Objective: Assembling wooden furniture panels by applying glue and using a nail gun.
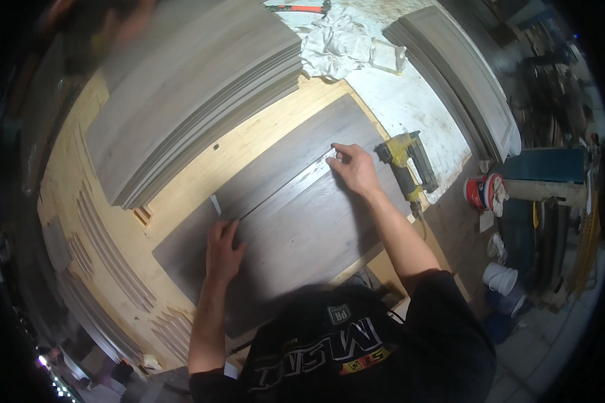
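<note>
A grey wood-grain panel lies flat on the bench before me. A thin, dark-edged strip runs slantwise across it, from lower left to upper right. My left hand has its curled fingers at the strip's lower left end, thumb a little apart. At the upper right end, my right hand is closed, with index finger and thumb around the strip. Just right of that hand, a yellow and black nail gun rests at the panel's edge, its hose fitting toward me.
A stack of grey panels stands beyond. Thin slats lie along the pale wooden bench at left. White cloth and a red-handled tool lie at the back. More panels, a red bucket and a white bucket are right.
</note>
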### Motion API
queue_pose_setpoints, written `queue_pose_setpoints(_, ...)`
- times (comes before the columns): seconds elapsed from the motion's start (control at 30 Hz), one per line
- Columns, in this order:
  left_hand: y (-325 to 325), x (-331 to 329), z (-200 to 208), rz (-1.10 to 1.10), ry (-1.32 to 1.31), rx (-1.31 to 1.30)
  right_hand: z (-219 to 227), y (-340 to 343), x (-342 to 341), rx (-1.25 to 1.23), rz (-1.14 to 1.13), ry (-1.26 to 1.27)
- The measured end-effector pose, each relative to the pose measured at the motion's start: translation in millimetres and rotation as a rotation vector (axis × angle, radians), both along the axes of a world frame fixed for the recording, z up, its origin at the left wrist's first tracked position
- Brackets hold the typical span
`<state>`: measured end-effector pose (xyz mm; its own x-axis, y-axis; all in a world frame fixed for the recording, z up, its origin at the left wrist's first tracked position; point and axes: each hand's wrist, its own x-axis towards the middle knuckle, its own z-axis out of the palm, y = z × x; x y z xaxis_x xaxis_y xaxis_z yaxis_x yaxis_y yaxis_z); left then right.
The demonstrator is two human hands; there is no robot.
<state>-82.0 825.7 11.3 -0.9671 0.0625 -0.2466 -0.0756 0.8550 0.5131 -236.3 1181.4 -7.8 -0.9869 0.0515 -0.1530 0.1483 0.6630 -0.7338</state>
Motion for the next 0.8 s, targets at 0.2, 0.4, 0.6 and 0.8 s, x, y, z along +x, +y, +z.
queue_pose_setpoints(0.2,-2.1,-10.6,1.3,-0.01,-0.075,0.01,0.9,1.2,-3.6,-0.058,-0.014,-0.047)
queue_pose_setpoints(0.4,-2.8,-10.4,6.8,-0.012,-0.013,-0.064,-5.0,3.5,-5.6,-0.058,-0.03,-0.09)
queue_pose_setpoints(0.6,-7.6,8.7,2.0,0.016,0.012,-0.056,-5.7,7.1,-10.3,0.028,0.053,-0.126)
queue_pose_setpoints(0.8,-73.4,97.7,-11.0,0.497,0.092,-0.297,-3.6,20.9,-10.3,-0.114,0.027,-0.136)
